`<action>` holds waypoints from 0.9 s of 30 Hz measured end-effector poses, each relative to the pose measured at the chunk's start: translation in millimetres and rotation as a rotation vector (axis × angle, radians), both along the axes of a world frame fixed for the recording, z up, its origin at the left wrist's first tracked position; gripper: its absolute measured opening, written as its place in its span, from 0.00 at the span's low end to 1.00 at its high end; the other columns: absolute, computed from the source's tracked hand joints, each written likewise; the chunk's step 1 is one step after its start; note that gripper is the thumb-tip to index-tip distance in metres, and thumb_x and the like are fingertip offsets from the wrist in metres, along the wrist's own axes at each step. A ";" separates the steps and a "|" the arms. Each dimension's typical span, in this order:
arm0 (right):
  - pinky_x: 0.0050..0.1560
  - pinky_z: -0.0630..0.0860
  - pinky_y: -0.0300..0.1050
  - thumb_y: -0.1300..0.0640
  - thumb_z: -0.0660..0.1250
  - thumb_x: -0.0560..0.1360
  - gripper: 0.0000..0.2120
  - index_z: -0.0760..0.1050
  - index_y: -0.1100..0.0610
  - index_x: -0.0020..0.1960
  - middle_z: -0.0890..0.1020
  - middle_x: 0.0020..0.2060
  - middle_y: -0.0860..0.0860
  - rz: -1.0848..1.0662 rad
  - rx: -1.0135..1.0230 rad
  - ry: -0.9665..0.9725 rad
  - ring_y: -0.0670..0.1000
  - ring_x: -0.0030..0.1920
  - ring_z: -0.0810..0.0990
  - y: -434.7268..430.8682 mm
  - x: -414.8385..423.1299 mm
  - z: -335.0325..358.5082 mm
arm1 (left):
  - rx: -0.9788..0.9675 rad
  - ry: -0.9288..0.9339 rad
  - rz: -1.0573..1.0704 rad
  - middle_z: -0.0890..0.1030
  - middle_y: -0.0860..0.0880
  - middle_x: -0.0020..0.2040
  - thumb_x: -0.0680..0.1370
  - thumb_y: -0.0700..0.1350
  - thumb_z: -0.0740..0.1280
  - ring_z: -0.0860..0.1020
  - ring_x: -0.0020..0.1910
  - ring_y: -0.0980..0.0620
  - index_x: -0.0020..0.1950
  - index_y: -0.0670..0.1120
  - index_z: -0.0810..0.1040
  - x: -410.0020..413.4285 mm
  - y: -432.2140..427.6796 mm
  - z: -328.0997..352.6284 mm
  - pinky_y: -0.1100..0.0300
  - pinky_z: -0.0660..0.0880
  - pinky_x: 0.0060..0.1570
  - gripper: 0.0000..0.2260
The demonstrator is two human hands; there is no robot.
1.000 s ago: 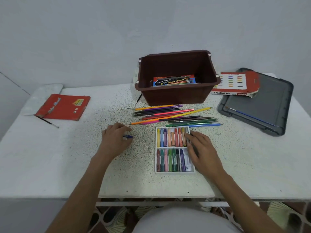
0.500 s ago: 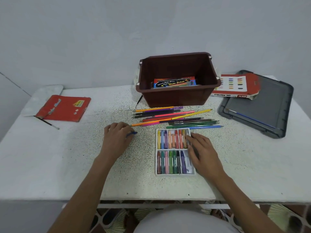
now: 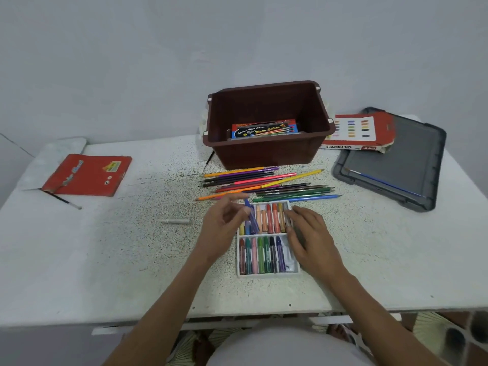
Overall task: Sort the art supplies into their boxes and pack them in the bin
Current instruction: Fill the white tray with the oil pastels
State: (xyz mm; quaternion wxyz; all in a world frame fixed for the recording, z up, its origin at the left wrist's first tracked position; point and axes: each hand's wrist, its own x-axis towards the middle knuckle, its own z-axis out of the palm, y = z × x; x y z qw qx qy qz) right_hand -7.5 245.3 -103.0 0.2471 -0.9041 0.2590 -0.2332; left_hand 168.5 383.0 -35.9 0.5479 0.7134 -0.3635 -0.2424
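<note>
A white tray (image 3: 268, 275) of oil pastels lies in front of me on the table. My left hand (image 3: 223, 229) holds a blue pastel (image 3: 247, 207) over the tray's upper left corner. My right hand (image 3: 310, 240) rests flat on the tray's right edge. A white pastel (image 3: 176, 221) lies on the table left of my hands. Several coloured pencils (image 3: 266, 184) lie loose between the tray and the brown bin (image 3: 269, 151). Inside the bin is a water colour box (image 3: 264, 129).
A red pencil box (image 3: 88, 174) and a thin brush (image 3: 62, 200) lie at the far left. The red oil pastels box (image 3: 359, 133) rests on a grey lid (image 3: 396, 165) at the right, with a blue brush (image 3: 383, 182) on it.
My left hand has carried the blue pastel rightward from the bare table to the tray. A white pastel now shows where the hand was. My right hand has stayed on the tray.
</note>
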 end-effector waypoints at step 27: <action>0.67 0.65 0.41 0.63 0.61 0.80 0.18 0.72 0.60 0.69 0.75 0.64 0.55 0.001 -0.024 -0.015 0.53 0.66 0.69 -1.6 -2.0 -0.2 | 0.372 -0.656 -0.075 0.64 0.52 0.71 0.75 0.62 0.67 0.60 0.70 0.50 0.71 0.56 0.70 -65.5 -9.0 -46.0 0.54 0.55 0.67 0.26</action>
